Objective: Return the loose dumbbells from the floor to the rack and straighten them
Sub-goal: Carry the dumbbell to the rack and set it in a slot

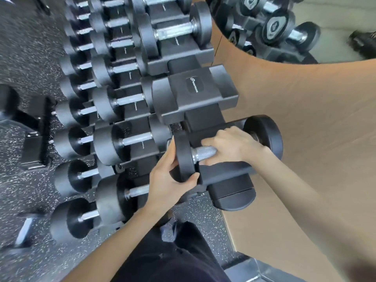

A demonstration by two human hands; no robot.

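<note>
At the near end of the rack (179,98), top tier, a dumbbell (263,137) lies across its cradle (223,176): right hand (232,145) wrapped round the handle (203,152), left hand (168,180) clasping the front head (182,157). It looks like the seating step; next it wants squaring with the row, then both hands letting go

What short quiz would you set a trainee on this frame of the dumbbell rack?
1. True or false: the right-hand grip is curled round the knurled handle of the dumbbell.
2. The left-hand grip holds: A) the dumbbell's left head; B) a rack upright; C) nothing.
3. Fill in: the logo-marked cradle just beyond the held dumbbell is ____ (loaded or empty).
Key: 1 true; 2 A; 3 empty.
</note>
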